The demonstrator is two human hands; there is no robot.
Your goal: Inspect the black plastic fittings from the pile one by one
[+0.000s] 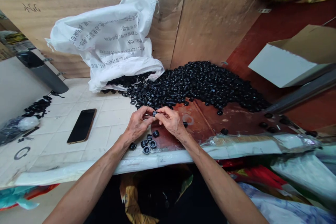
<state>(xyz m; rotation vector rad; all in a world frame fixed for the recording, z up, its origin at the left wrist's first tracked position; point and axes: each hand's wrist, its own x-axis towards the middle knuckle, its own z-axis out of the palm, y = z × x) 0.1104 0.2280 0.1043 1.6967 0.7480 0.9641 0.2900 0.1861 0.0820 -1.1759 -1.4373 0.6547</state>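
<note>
Between the fingertips of both hands is a small black plastic cap (pixel 154 113), partly covered by the fingers. My left hand (pixel 139 123) pinches it from the left, and my right hand (pixel 170 120) pinches it from the right. Just behind the hands spreads a big heap of similar black caps (pixel 199 82). Below my left hand, near the table's front edge, lie several loose caps (pixel 146 149), some with their hollow side showing.
A white woven sack (pixel 118 42) lies with its mouth at the heap. A phone (pixel 82 126), a flat ring (pixel 22 153) and a dark cylinder (pixel 47 73) are on the left. An open cardboard box (pixel 283 64) stands at right. Wooden boards (pixel 210 24) close off the back.
</note>
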